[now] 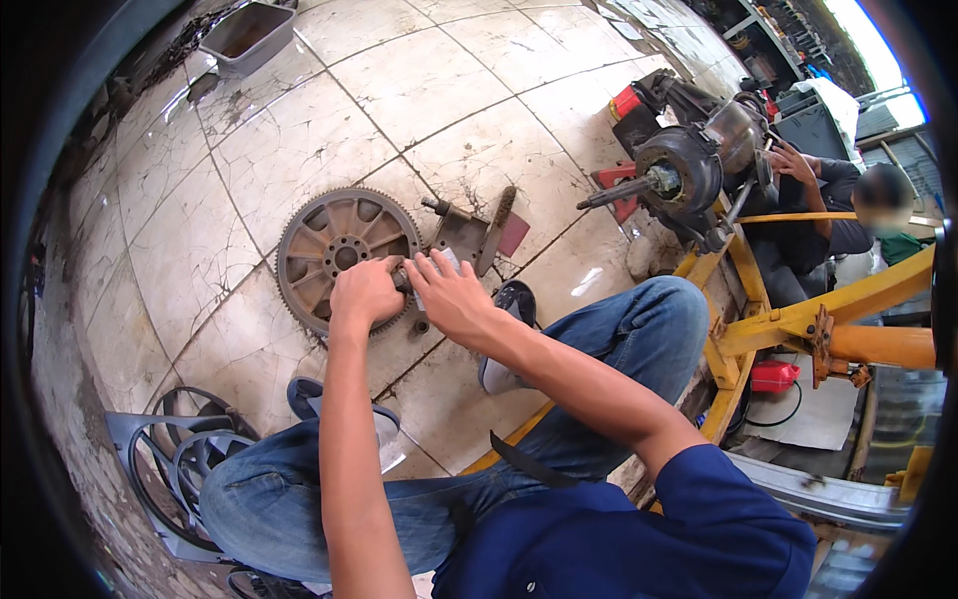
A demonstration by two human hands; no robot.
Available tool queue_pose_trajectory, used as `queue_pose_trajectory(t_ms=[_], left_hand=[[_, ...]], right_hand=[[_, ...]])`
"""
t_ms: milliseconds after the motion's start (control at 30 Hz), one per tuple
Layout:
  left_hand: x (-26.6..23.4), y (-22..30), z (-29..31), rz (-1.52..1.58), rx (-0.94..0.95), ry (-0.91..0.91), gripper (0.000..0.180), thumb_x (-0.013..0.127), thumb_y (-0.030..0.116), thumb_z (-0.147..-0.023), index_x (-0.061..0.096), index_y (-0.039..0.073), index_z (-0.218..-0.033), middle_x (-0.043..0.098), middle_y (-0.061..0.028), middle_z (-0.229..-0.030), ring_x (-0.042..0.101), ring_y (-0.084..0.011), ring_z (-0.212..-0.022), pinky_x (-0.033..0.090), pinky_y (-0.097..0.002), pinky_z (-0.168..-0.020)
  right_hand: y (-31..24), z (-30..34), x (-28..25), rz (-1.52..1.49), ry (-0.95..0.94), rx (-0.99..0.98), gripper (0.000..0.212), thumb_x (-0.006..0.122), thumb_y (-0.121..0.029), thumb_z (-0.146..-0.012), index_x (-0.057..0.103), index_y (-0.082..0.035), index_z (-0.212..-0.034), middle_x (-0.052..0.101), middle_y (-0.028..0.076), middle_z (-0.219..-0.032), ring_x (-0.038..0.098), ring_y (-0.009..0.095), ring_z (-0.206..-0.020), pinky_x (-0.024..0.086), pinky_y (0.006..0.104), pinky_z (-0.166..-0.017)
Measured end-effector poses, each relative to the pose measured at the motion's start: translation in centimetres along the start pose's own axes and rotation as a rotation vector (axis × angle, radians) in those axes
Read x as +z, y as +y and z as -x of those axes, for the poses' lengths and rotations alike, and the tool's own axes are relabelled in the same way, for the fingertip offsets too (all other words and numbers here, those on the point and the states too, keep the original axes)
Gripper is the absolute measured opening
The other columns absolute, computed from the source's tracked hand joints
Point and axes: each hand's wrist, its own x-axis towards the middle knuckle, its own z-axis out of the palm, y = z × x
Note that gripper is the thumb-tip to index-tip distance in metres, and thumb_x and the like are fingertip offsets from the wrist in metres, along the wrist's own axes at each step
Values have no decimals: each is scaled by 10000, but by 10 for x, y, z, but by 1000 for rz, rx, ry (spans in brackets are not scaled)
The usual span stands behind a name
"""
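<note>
1. A large toothed flywheel [339, 252] lies flat on the cracked, tiled floor [299, 130], directly in front of the seated person's knees.
2. The left hand [364, 292] rests on the flywheel's near right rim, fingers curled into a closed fist around a small dark object [402, 280]; what that object is cannot be told.
3. The right hand [449, 295] sits just beside the left, touching the same object, its fingers extended and pressed fairly close together, pointing toward the flywheel.
4. A rusty metal bracket [469, 235] with a protruding pin lies on the floor just right of the flywheel, near the right hand's fingertips.
5. The person wears blue jeans and a dark blue shirt; one shoe [504, 329] sits below the right forearm.
6. A grey plastic tub [247, 35] stands well apart at the upper left.
7. A fan shroud [175, 454] lies at the lower left, beside the left knee.
8. To the right, an engine assembly [689, 165] with a protruding shaft rests on a yellow steel frame [798, 319]; another person [838, 205] sits behind it.
</note>
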Motion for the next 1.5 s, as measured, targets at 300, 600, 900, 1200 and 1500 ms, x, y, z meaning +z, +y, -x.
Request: queue_pose_trajectory(t_ms=[300, 600, 900, 1200, 1500], left_hand=[[-5, 7, 4, -12, -15, -10, 581, 607, 164, -685, 660, 175, -1263, 692, -132, -1167, 659, -325, -1065, 532, -433, -925], [-1, 1, 3, -35, 17, -21, 516, 620, 182, -709, 658, 148, -1223, 699, -125, -1140, 659, -317, -1065, 537, -436, -906], [5, 0, 1, 7, 23, 15, 516, 612, 177, -717, 671, 136, -1227, 695, -175, -1129, 663, -361, -1042, 534, -444, -914], [2, 4, 3, -22, 7, -11, 439, 640, 198, -721, 689, 98, -1146, 706, -185, -1069, 668, -368, -1022, 543, -455, -892], [11, 0, 1, -46, 29, 21, 458, 625, 177, -713, 698, 96, -1158, 707, -161, -1099, 674, -340, -1025, 548, -434, -891]], right_hand=[[11, -14, -7, -184, -58, -26, 594, 492, -129, -916, 367, 1, -1482, 403, 162, -1524, 365, 334, -1425, 409, 557, -1044], [9, -17, -9, -182, -81, -21, 561, 462, -126, -934, 377, 12, -1472, 404, 167, -1530, 355, 318, -1438, 389, 553, -1076], [10, -10, -20, -202, -122, -28, 600, 468, -29, -878, 361, 20, -1467, 401, 170, -1528, 348, 320, -1439, 398, 517, -1073], [15, -7, -17, -239, -124, -41, 563, 467, -84, -920, 368, 48, -1459, 384, 187, -1538, 334, 333, -1449, 390, 551, -1082], [7, 0, -18, -180, -122, -26, 604, 468, -32, -880, 352, 37, -1469, 387, 193, -1531, 337, 338, -1445, 387, 533, -1084]])
